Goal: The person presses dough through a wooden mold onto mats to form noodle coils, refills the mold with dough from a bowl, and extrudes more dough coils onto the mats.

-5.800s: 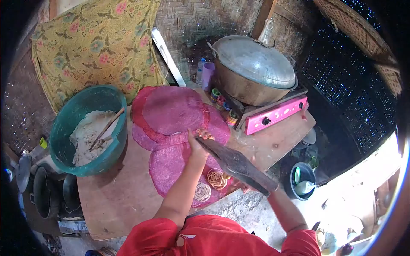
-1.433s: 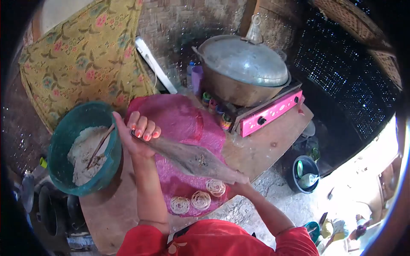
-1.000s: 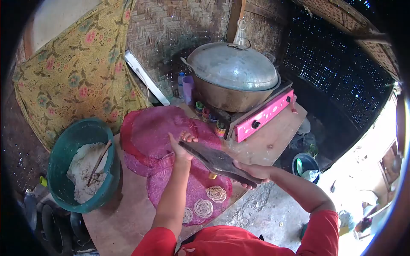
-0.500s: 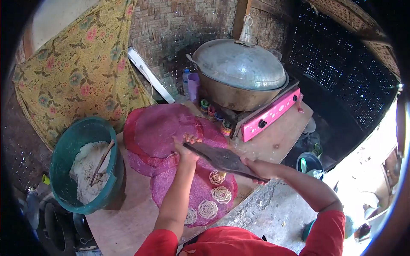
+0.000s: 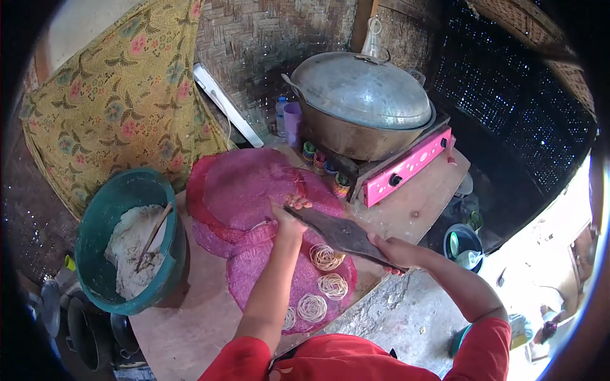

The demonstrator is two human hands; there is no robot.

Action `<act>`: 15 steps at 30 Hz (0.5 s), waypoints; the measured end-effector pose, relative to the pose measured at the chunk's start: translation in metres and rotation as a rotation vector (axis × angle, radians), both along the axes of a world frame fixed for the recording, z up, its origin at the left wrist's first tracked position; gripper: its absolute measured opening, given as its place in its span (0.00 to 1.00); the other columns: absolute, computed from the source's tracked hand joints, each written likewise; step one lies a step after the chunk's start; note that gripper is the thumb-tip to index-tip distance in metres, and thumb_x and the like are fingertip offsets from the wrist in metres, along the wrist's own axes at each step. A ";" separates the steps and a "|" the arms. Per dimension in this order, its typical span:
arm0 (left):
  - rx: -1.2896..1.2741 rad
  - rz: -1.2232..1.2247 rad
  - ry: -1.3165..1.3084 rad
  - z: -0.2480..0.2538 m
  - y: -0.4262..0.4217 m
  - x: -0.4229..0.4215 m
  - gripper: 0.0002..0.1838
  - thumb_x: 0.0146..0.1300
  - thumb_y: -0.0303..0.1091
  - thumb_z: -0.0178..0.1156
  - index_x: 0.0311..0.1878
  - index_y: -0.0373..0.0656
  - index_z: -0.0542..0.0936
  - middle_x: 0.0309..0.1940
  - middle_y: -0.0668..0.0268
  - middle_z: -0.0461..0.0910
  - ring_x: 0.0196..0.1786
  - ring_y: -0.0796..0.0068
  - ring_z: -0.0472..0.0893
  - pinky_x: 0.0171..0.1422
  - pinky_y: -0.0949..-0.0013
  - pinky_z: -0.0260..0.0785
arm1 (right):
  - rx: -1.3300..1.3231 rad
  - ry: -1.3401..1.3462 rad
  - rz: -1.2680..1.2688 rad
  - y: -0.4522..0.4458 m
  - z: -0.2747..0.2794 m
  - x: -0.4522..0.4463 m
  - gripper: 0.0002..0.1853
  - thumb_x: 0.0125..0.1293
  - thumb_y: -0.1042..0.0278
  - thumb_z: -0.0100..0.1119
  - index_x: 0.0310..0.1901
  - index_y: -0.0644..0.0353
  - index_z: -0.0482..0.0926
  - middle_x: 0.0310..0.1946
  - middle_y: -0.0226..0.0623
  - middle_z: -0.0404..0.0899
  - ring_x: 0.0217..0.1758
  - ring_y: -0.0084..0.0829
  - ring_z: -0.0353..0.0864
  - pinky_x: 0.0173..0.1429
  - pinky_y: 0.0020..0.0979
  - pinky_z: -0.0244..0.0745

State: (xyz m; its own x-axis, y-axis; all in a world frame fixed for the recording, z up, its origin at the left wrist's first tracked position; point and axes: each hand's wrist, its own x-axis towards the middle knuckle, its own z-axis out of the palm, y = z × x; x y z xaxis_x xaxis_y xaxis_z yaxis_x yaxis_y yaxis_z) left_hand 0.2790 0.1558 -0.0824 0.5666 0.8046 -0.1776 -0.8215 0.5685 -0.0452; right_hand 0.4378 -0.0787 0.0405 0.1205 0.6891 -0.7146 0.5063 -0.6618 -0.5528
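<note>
A long dark board, apparently wooden, is held level between my two hands. My left hand is wrapped round its far left end, and my right hand grips the near right end. Just below the board's near edge lies a coiled nest of pale strands, partly covered by the board. More strand nests rest on the round pink mesh mat toward me; my left forearm partly hides one. Other pink and red mats overlap beyond my left hand.
A green tub of white dough or flour with a stick stands left. Behind are a large lidded pan on a pink stove, a purple cup and small coloured rings. A bucket is right of the table.
The view has shifted slightly, and both hands still grip the board. More of the nest by the board's near edge shows, with its coils looking fuller.
</note>
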 end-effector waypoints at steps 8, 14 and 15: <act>0.081 -0.007 -0.368 -0.017 0.010 -0.003 0.32 0.64 0.70 0.37 0.18 0.52 0.66 0.10 0.78 0.61 0.13 0.82 0.61 0.24 0.74 0.59 | 0.131 1.210 -0.252 0.009 -0.084 0.025 0.47 0.59 0.21 0.30 0.61 0.59 0.66 0.42 0.45 0.79 0.33 0.32 0.83 0.33 0.34 0.80; 0.091 0.124 -0.381 -0.046 0.021 -0.017 0.32 0.65 0.68 0.37 0.17 0.52 0.67 0.10 0.78 0.63 0.13 0.82 0.63 0.23 0.74 0.59 | 0.165 1.478 -0.225 0.040 -0.156 0.006 0.34 0.67 0.32 0.34 0.61 0.51 0.68 0.41 0.35 0.78 0.30 0.26 0.78 0.27 0.28 0.75; 0.081 0.188 -0.350 -0.047 0.024 -0.023 0.32 0.65 0.68 0.38 0.17 0.52 0.67 0.10 0.78 0.63 0.13 0.82 0.63 0.23 0.75 0.59 | 0.130 1.274 -0.243 0.043 -0.158 0.007 0.31 0.69 0.35 0.35 0.60 0.51 0.68 0.40 0.32 0.78 0.28 0.24 0.76 0.24 0.25 0.72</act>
State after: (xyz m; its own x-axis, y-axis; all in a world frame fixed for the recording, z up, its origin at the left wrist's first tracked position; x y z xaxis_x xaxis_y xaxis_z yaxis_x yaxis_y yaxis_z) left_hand 0.2563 0.1794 -0.1296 0.4231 0.9035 0.0687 -0.8544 0.4230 -0.3018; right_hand 0.4451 -0.0361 -0.1177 -0.4580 0.8178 -0.3484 -0.5422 -0.5676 -0.6195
